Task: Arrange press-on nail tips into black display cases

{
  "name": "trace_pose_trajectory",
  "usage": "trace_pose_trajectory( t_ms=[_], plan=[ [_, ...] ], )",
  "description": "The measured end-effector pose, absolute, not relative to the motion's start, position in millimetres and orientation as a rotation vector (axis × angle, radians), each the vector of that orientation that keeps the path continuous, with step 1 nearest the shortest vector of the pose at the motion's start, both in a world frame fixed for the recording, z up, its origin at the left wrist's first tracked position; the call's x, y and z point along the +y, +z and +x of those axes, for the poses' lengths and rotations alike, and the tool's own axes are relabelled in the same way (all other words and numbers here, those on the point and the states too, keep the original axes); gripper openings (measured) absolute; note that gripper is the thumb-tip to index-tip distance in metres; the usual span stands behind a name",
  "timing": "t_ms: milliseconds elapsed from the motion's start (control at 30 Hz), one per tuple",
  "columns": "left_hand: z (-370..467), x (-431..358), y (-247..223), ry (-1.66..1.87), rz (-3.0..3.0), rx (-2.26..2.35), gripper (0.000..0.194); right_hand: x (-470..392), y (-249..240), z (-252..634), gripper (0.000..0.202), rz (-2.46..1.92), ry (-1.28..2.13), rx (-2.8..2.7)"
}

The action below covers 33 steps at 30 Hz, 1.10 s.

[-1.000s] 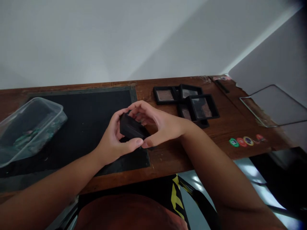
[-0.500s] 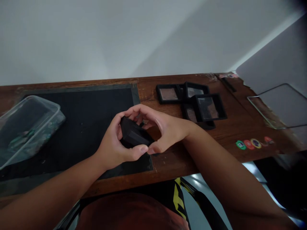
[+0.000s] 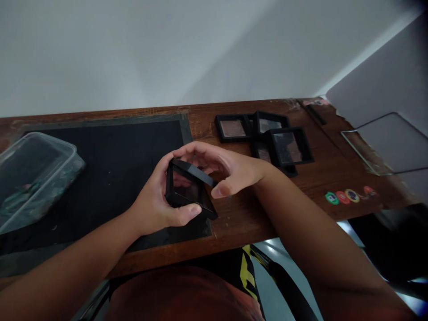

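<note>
A small black frame case [image 3: 187, 189] with a clear film window is held over the front edge of a black mat [image 3: 110, 165]. It stands partly open, its two halves spread apart like a hinge. My left hand [image 3: 157, 203] grips the lower half, thumb across its front edge. My right hand [image 3: 230, 171] holds the upper half from the right with its fingertips; its thumb points free toward the left.
Several more black frame cases [image 3: 267, 138] lie piled on the brown wooden table [image 3: 317, 174] at the back right. A clear plastic tub [image 3: 33, 178] with greenish parts sits at the left. Coloured stickers [image 3: 347, 196] and a glass pane [image 3: 391, 142] are at the right.
The case was shut between both hands; now its halves have been pulled apart and the clear window shows. The view shifted slightly.
</note>
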State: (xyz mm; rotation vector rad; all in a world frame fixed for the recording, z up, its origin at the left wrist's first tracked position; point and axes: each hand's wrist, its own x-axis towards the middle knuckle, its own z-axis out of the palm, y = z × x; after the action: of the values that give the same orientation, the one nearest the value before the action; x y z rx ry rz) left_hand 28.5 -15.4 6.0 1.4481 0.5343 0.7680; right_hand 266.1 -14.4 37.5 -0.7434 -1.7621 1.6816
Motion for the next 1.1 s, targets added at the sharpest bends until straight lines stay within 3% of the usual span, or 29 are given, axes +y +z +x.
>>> trace_pose_trajectory(
  t_ms=[267,467,833,1100],
  plan=[
    [9.3,0.8,22.5,0.409,1.551,0.448,0.114,-16.7,43.0,269.1,0.065,-0.79,1.78,-1.422],
    [-1.1,15.9,26.5,0.369,1.785,0.463,0.116,-22.6,51.9,262.6,0.057,-0.894,1.773,-1.206],
    [-21.3,30.1,11.5,0.156,2.259,0.591,0.141,-16.4,49.8,265.3,0.051,-1.032,1.768,-1.345],
    [-5.8,20.2,16.7,0.063,2.31,0.721,0.145,-16.3,48.3,269.0,0.048,-1.137,1.748,-1.478]
  ],
)
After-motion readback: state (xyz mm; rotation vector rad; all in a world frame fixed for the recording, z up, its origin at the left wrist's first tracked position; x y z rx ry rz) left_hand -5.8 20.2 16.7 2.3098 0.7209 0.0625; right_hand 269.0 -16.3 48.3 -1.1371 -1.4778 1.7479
